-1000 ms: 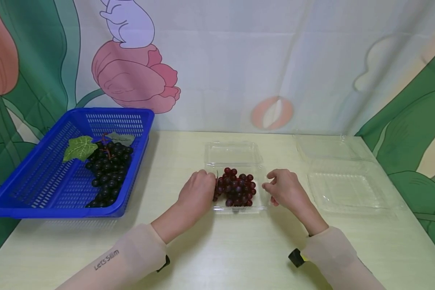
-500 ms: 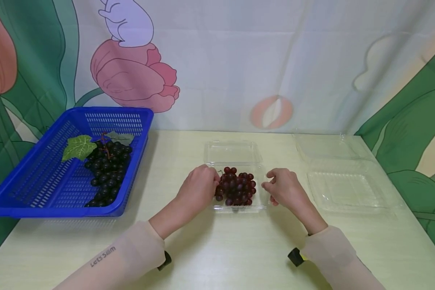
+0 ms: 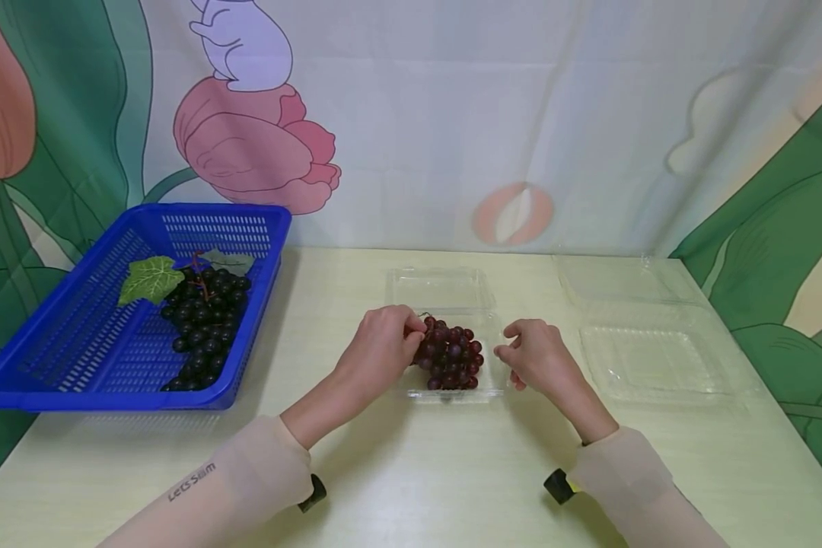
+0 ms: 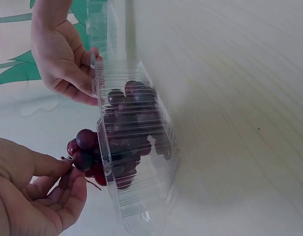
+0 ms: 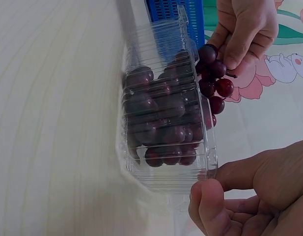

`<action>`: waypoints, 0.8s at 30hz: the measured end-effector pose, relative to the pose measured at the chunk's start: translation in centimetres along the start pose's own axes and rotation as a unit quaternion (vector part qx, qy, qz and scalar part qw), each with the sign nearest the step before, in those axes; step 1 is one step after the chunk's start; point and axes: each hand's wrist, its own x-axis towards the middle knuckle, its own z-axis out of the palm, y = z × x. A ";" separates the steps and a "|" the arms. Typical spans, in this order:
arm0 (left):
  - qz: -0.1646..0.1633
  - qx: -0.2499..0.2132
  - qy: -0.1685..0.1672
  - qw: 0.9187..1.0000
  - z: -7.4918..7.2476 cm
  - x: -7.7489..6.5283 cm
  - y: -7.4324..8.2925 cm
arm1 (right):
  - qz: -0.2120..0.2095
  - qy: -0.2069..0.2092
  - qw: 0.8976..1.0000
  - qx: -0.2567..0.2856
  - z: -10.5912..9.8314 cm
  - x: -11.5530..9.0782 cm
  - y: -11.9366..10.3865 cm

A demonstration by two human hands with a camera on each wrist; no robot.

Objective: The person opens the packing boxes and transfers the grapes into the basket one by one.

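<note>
A bunch of dark red grapes [image 3: 450,356] lies in a small clear plastic clamshell container [image 3: 489,380], some grapes standing above the rim. My left hand [image 3: 383,344] pinches the stem end of the bunch between thumb and fingertips, over the container's left side. In the left wrist view a thin stem pokes out beside those fingers [image 4: 53,169]. At the container's right rim, my right hand [image 3: 540,356] pinches the edge between thumb and finger, as the right wrist view shows. The clamshell's lid [image 3: 440,289] is folded back on the far side.
To the left stands a blue plastic basket [image 3: 62,401] with a bunch of black grapes [image 3: 208,327] and green leaves [image 3: 151,280]. A larger open clear clamshell [image 3: 657,361] lies on the right. A printed curtain [image 3: 411,137] hangs behind the table.
My left hand has shifted slightly right and away, bringing the left end of the red grapes inward from the container's left edge. My right hand has stayed at the rim.
</note>
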 end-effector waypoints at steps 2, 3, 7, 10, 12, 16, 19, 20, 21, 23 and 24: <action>0.000 -0.018 -0.004 1.000 -0.1 0.0 0.1 | 0.000 0.000 1.000 0.001 0.0 0.0 0.0; 0.001 -0.026 -0.005 1.000 -0.1 -0.1 0.1 | 0.000 0.000 1.000 0.001 0.0 0.0 0.1; -0.001 -0.056 -0.001 0.998 -0.2 0.0 0.3 | 0.001 0.003 1.000 0.001 0.1 0.1 0.2; 0.000 -0.071 0.008 0.997 -0.2 0.1 0.5 | 0.002 0.003 1.000 0.002 0.1 0.1 0.2; 0.002 -0.080 0.012 0.997 -0.3 0.1 0.5 | 0.003 0.003 1.000 0.003 0.1 0.1 0.2; 0.002 -0.101 0.016 0.995 -0.6 0.2 0.5 | 0.003 0.003 1.000 0.004 0.1 0.1 0.1; -0.011 -0.127 0.018 0.992 -0.7 0.4 0.5 | 0.002 0.001 1.000 0.005 0.1 0.0 0.1; -0.017 -0.136 0.019 0.990 -0.7 0.4 0.5 | 0.001 0.001 1.000 0.004 0.0 0.0 0.1; -0.025 -0.146 0.020 0.989 -0.7 0.5 0.6 | 0.002 0.002 1.000 0.005 0.1 0.0 0.1; -0.039 -0.166 0.022 0.985 -0.7 0.6 0.7 | 0.002 0.002 1.000 0.005 0.0 0.0 0.1; -0.045 -0.174 0.023 0.983 -0.7 0.7 0.8 | 0.002 0.002 1.000 0.004 0.0 0.0 0.1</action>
